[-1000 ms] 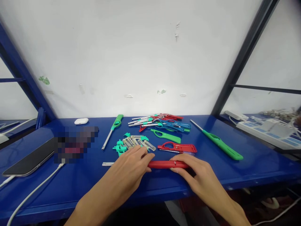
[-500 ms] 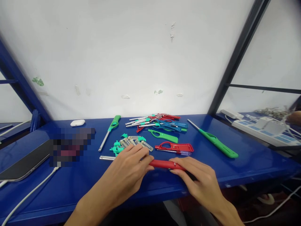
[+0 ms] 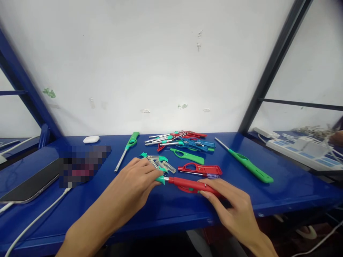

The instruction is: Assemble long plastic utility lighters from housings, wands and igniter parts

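My right hand (image 3: pixel 232 203) is closed around the handle of a red utility lighter (image 3: pixel 191 185), which lies level above the front of the table. My left hand (image 3: pixel 139 178) is closed on the lighter nozzle, whose teal collar (image 3: pixel 160 179) shows at my fingertips. A short length of bare metal rod (image 3: pixel 166 179) spans the gap between the collar and the red body. My left fingers hide the rest of the nozzle. Just behind lie clear fuel tanks with teal parts (image 3: pixel 162 164), a red lighter half-shell (image 3: pixel 199 168) and a screwdriver with a purple clear handle (image 3: pixel 213 176).
Metal nozzles and red and blue shells form a pile (image 3: pixel 184 140) by the wall. A green shell (image 3: pixel 189 156) and two green lighters, one left (image 3: pixel 131 142) and one right (image 3: pixel 250 167), lie around it. A phone (image 3: pixel 34 182), white case (image 3: pixel 91 139) and power strip (image 3: pixel 302 151) flank them.
My left hand has moved left, drawing the teal collar away from the red body and baring the rod. My right hand keeps its hold on the handle. The view has shifted slightly.
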Demonstrator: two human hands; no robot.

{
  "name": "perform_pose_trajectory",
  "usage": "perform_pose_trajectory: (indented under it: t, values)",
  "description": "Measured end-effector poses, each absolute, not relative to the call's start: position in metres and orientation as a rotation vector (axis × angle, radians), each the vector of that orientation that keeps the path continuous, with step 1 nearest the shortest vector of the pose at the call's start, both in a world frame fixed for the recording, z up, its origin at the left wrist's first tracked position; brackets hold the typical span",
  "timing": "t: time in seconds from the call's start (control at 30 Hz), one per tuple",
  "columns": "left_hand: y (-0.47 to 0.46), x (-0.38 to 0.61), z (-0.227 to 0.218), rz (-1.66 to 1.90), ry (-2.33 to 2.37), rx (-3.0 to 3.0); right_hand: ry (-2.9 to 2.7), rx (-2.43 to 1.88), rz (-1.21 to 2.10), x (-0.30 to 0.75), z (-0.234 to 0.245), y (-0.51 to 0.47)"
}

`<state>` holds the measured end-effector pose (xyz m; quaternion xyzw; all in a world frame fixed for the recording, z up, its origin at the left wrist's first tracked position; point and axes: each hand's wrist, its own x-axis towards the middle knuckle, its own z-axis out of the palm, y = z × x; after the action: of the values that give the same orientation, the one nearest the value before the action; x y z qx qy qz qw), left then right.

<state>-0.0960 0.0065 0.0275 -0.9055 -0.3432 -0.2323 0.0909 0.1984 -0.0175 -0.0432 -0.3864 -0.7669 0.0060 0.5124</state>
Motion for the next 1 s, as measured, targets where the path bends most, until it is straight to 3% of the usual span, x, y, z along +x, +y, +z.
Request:
perform_pose_trajectory:
  t: [0.6, 1.0]
  values:
    - [0.007, -0.059, 0.014, -1.034, -0.569, -2.382, -1.837, -1.102, 0.49, 0.209, -0.024, -0.019]
    - [0.004, -0.051, 0.015, -1.019, -0.528, -2.234, -1.747, -1.213, 0.992, 0.219, -0.027, -0.011]
